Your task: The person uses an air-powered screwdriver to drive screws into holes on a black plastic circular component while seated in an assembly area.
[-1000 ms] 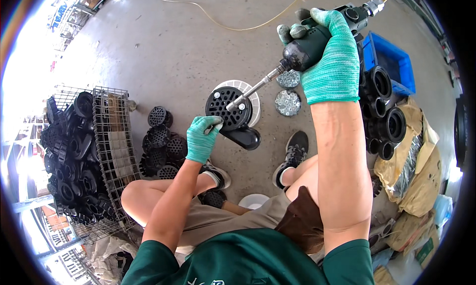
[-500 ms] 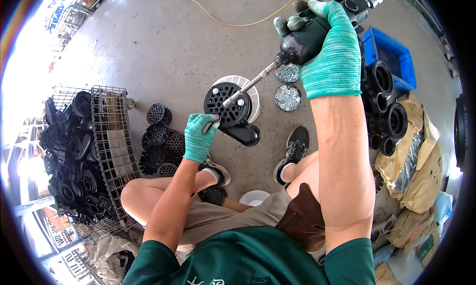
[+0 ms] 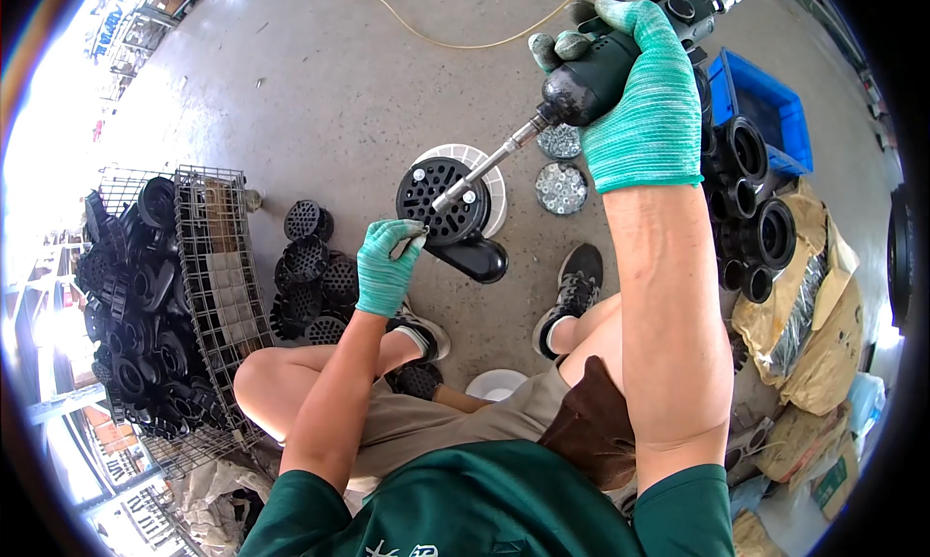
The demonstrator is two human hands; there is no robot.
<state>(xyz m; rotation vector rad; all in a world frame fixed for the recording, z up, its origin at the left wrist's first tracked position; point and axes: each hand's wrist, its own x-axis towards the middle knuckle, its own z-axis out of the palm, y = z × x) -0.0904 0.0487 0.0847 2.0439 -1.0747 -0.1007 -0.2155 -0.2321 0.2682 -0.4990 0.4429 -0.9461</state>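
My right hand (image 3: 639,102), in a green knitted glove, is wrapped round a black air screwdriver (image 3: 588,82) with a hose at its far end. Its long metal shaft slants down left, and the tip appears over a round black slotted drain cover (image 3: 431,191) with a curved black pipe arm (image 3: 477,259). Shiny washers or bolt heads sit on that cover. My gloved left hand (image 3: 386,266) is closed in a pinch at the cover's near-left rim; what lies between its fingertips is too small to make out. A white round stand (image 3: 495,191) shows behind the cover.
Two round containers of small metal fasteners (image 3: 561,189) stand right of the stand. Black perforated covers (image 3: 306,259) lie left, beside a wire cage (image 3: 208,257) of black parts. Black ring fittings (image 3: 772,230), a blue crate (image 3: 760,111) and brown sacks (image 3: 814,334) are right. A yellow hose (image 3: 475,47) crosses the floor.
Almost nothing differs. The whole view has shifted very slightly, and both hands keep the same hold, the screwdriver tip still over the cover.
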